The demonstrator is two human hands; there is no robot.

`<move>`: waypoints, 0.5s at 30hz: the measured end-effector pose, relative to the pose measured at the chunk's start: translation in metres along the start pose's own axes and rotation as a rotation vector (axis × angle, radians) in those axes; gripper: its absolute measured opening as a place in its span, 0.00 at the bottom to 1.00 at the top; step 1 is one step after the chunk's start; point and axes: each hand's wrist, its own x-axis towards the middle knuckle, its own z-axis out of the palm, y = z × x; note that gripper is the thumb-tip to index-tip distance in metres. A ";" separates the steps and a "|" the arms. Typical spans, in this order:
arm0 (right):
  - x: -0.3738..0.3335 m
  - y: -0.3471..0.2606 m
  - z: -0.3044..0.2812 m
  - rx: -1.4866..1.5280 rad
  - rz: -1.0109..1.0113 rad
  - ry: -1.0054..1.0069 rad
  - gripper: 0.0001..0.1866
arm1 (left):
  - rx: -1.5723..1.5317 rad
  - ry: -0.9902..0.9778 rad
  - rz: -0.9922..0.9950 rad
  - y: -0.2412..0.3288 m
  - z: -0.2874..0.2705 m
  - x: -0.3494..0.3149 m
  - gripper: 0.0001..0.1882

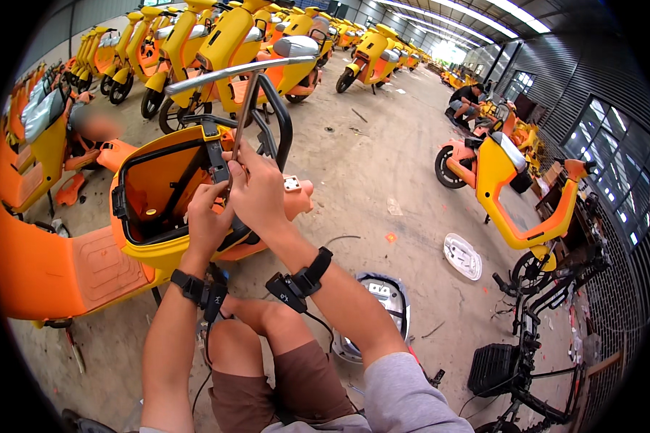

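Observation:
A silver T-handle wrench [247, 108] stands tilted over the rear of a yellow and orange scooter [87, 274], its long crossbar at the top. My right hand [258, 193] is closed around its stem. Just left of it and lower, my left hand [209, 220] is closed with fingertips pinched at the stem's lower part, beside a black bracket [217, 160] on the rim of the storage bucket [133, 245]. The stem's lower end is hidden behind my fingers. The bucket stands open, without a seat over it. A black tubular grab rail [284, 130] rises behind the wrench.
Rows of yellow scooters [224, 54] stand at the far left. On the floor at right lie a white shell part [462, 256] and a seat-shaped part [383, 289]. Another scooter [509, 187], a black bare frame [523, 346] and a crouching person [466, 105] are at right.

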 end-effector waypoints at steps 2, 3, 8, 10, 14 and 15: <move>0.000 0.000 0.003 0.005 0.031 0.010 0.29 | 0.011 0.001 -0.017 -0.001 0.002 0.000 0.16; -0.003 0.000 0.003 0.020 0.054 0.018 0.28 | 0.024 0.000 -0.030 -0.001 0.002 -0.002 0.16; -0.007 0.004 0.003 0.031 -0.006 0.087 0.28 | 0.045 0.055 -0.009 0.002 0.002 0.000 0.13; -0.006 0.003 0.003 0.019 0.003 0.055 0.29 | 0.074 0.042 -0.020 0.002 0.000 0.002 0.14; -0.002 0.003 0.008 0.099 0.024 0.068 0.31 | 0.042 0.065 0.040 0.003 0.002 0.002 0.17; -0.001 0.006 0.004 0.104 0.023 0.038 0.32 | 0.014 0.047 0.060 0.007 0.005 0.001 0.16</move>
